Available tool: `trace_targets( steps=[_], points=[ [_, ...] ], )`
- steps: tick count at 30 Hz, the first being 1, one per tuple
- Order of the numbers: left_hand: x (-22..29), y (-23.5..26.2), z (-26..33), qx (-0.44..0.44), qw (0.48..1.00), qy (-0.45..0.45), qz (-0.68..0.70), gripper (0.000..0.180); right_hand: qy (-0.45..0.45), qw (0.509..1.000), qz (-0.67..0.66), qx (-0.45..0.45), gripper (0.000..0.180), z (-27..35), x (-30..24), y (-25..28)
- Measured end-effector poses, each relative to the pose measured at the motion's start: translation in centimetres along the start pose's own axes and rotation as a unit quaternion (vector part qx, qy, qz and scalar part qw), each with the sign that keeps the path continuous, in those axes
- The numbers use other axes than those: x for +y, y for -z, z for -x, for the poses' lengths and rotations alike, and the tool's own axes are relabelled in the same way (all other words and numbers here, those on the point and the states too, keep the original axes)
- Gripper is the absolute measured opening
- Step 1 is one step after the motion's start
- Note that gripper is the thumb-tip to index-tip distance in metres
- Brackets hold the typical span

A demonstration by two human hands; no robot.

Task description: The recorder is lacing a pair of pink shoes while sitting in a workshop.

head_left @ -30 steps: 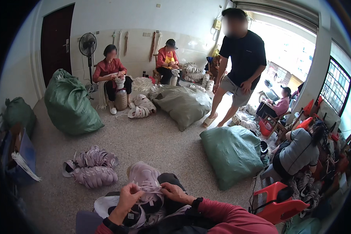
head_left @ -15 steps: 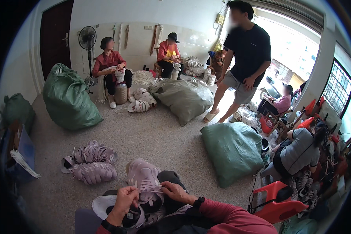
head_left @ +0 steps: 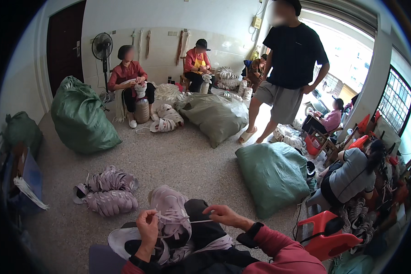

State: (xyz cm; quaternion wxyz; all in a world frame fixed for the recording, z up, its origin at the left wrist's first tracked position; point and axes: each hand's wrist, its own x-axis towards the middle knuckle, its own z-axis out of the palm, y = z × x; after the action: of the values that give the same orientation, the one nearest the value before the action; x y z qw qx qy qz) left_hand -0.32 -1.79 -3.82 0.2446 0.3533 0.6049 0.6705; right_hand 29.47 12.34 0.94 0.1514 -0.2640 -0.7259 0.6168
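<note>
Both hands are pulling farther apart, left hand (head_left: 147, 224) and right hand (head_left: 223, 214) pinching a taut white lace (head_left: 197, 221) over a lilac shoe (head_left: 171, 208); green sack (head_left: 273, 176) is lying nearby.

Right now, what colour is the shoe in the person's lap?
Pale lilac shoe, white lace; head view.

Shoe (head_left: 169, 208) on lap between both hands; shoe pile (head_left: 107, 189) on floor to its left, sack (head_left: 274, 176) right, seated people behind.

Left hand (head_left: 147, 227) and right hand (head_left: 223, 214): pinch a thin white lace (head_left: 187, 221) taut over a pale lilac knitted shoe upper (head_left: 170, 211) on the lap. Bundle of lilac uppers (head_left: 107, 192): floor, left. Green woven sack (head_left: 273, 176): right.
</note>
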Motion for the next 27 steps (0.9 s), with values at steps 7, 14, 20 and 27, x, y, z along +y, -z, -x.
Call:
trace_targets(
  steps=[7, 14, 20, 27],
  points=[
    [-0.5, -0.3, 1.7, -0.036, 0.986, -0.047, -0.156, 0.005, -0.013, 0.989, 0.12, 0.08, 0.027, 4.8, 1.7, 5.8],
    [-0.1, 0.5, 3.0, -0.04, 0.972, -0.102, -0.207, 0.006, 0.004, 0.985, 0.157, 0.065, 0.025, 3.2, 4.5, 0.9],
    [-0.6, -0.2, 1.7, -0.042, 0.94, -0.136, -0.309, 0.01, 0.103, 0.962, 0.23, 0.107, 0.021, -1.8, 4.0, -2.3],
    [0.3, -0.5, 1.2, -0.039, 0.978, -0.04, -0.2, 0.013, 0.155, 0.954, 0.232, 0.108, 0.02, -3.7, 4.1, -3.6]
  ],
)
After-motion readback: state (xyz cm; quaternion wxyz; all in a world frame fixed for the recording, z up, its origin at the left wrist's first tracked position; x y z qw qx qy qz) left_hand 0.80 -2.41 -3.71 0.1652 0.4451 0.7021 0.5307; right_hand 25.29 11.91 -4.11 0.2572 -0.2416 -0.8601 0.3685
